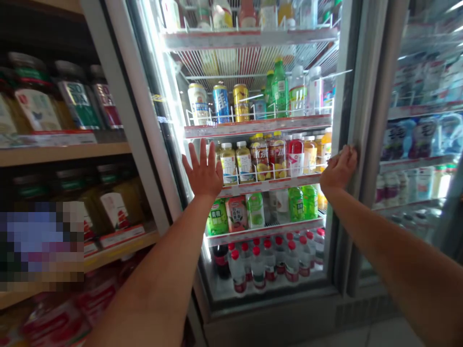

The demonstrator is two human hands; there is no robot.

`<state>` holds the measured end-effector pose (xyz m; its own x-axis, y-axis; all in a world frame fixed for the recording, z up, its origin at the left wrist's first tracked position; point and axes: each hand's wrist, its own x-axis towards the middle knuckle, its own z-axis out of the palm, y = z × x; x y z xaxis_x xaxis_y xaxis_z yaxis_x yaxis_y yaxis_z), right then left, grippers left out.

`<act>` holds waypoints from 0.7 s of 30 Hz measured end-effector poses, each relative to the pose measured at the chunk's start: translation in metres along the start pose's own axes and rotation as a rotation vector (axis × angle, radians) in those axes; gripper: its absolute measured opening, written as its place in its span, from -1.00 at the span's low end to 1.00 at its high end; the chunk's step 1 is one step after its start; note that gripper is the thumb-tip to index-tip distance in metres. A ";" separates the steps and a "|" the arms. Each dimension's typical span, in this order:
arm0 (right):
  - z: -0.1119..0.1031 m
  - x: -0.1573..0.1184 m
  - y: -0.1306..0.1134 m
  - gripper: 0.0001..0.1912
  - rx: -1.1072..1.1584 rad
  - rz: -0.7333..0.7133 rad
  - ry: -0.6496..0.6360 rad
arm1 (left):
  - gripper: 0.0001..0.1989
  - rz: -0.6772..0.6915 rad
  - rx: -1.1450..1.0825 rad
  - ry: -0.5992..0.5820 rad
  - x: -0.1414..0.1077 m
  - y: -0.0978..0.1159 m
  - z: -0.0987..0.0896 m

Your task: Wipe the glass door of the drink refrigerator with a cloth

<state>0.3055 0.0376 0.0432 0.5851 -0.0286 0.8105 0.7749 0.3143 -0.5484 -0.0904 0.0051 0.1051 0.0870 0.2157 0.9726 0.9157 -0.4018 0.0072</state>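
My left hand (203, 177) is raised with its fingers spread before the glass door (253, 103) of a lit drinks fridge. It holds nothing; whether the palm touches the glass, I cannot tell. On the right, my right hand (339, 169) has its fingers bent around the edge of the door frame (356, 96). Behind the glass near my left hand stand bottles with yellowish drink (228, 164). Cans (221, 103) and green bottles (279, 91) fill the shelf above. Green and pink packs (237, 214) line the shelf below, with red-capped bottles (258, 267) at the bottom.
To the left, an open wooden shelf (65, 155) carries large dark-capped bottles (34, 99). Another glass-fronted fridge (419, 164) with drinks stands on the right. Below the door is the fridge's grey base (271, 323). A pixelated patch covers part of the lower left.
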 end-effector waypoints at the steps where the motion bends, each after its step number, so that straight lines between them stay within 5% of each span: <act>1: 0.001 0.004 -0.001 -0.41 0.000 0.019 0.007 | -0.39 0.001 0.006 0.000 0.000 0.000 0.000; 15: 0.002 0.024 -0.009 -0.40 -0.002 -0.117 -0.071 | -0.39 -0.003 -0.001 0.011 0.000 0.001 0.000; 18: 0.000 0.013 -0.025 -0.40 0.029 -0.287 -0.148 | -0.39 -0.010 -0.028 0.005 0.000 0.001 -0.001; 21: -0.011 0.001 -0.038 -0.43 0.080 -0.625 -0.369 | -0.40 -0.002 -0.017 0.011 0.000 0.001 0.000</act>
<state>0.2797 0.0150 0.0623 -0.0900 0.0917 0.9917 0.9099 0.4125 0.0444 -0.0900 0.0045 0.1052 0.0812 0.2068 0.9750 0.9091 -0.4164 0.0126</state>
